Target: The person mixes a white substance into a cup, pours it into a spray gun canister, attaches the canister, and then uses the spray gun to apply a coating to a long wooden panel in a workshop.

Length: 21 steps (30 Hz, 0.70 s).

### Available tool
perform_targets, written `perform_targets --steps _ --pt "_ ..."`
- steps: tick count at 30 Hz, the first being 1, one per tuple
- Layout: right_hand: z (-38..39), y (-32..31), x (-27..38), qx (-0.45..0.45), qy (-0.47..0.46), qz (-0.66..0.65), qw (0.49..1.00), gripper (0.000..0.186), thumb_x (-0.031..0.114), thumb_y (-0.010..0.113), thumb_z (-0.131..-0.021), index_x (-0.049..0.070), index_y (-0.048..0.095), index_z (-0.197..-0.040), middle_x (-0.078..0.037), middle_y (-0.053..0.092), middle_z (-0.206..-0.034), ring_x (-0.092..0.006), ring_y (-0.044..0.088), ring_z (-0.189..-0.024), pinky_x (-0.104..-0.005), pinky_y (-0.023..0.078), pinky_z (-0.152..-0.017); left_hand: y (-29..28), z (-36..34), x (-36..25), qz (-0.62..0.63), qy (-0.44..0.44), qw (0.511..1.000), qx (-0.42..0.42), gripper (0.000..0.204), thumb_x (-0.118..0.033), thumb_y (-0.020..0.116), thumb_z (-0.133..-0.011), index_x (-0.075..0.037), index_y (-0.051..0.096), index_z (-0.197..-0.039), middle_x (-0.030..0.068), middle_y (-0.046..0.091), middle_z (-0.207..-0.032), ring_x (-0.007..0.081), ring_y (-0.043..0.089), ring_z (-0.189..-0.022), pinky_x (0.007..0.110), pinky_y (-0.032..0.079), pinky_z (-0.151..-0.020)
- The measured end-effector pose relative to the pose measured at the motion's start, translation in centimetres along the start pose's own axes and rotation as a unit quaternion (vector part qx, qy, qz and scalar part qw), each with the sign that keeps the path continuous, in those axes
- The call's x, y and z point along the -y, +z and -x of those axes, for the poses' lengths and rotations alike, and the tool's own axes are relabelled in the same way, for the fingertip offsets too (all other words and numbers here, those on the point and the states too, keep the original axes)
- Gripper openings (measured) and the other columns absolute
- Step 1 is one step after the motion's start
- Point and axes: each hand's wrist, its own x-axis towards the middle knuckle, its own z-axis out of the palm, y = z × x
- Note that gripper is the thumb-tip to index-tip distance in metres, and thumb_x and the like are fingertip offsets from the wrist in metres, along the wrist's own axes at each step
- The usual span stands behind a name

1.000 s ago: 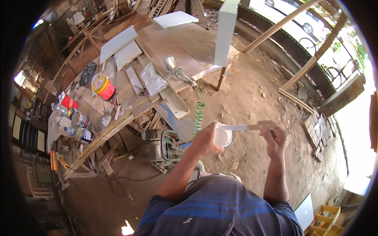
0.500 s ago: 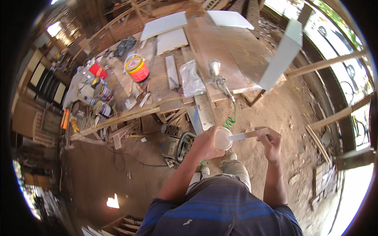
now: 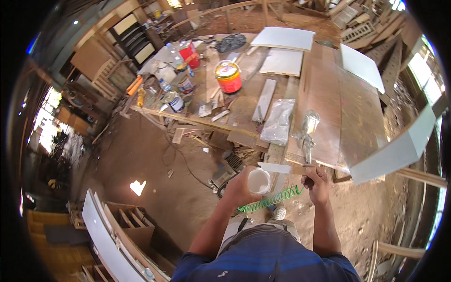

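Note:
My left hand [image 3: 238, 187] is wrapped round a white cup [image 3: 259, 182], whose open top faces up and shows whitish contents. A flat wooden stick [image 3: 298, 170] is pinched in my right hand [image 3: 316, 182]. Its far end is coated white and lies across the far rim of the cup; whether it touches the rim I cannot tell. Beyond the hands, a spray gun [image 3: 308, 134] with a metal cup stands at the near edge of the wooden worktable [image 3: 324, 89]. A green coiled hose [image 3: 272, 200] hangs just below the cup and stick.
On the table are a red-and-yellow bucket [image 3: 228, 79], a paint can [image 3: 173, 101], a clear plastic bag [image 3: 278, 123] and white panels [image 3: 285, 38]. A white panel [image 3: 399, 150] juts out at the right. Wooden cabinet parts [image 3: 134, 225] stand at lower left, with a cable [image 3: 183, 160] on the dirt floor.
My view has swung left, bringing the cabinet parts at lower left into sight. The stick's white end has come up out of the cup to its far rim.

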Motion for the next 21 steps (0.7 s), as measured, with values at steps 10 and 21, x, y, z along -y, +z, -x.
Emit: perform_targets --steps 10,21 --pt "-4.9 2.8 -2.4 0.212 -0.003 0.116 0.97 0.023 0.012 0.071 -0.103 -0.001 0.075 -0.121 -0.007 0.076 -0.087 -0.0096 0.065 -0.074 -0.026 0.048 -0.064 0.0 3.4 2.4 0.004 -0.099 0.988 -0.119 0.095 -0.027 0.093 -0.064 -0.006 0.054 -0.148 0.0214 0.072 -0.13 0.0396 0.07 -0.121 0.046 0.056 -0.103" --pt "-9.1 14.4 -7.8 0.209 0.063 0.143 0.965 0.032 0.023 0.067 -0.107 0.001 0.073 -0.129 -0.009 0.078 -0.09 -0.0121 0.066 -0.073 -0.0265 0.049 -0.064 -7.0 4.7 13.8 0.085 -0.146 0.973 -0.154 0.094 -0.025 0.093 -0.064 -0.007 0.054 -0.147 0.0203 0.07 -0.133 0.0391 0.068 -0.124 0.045 0.056 -0.104"
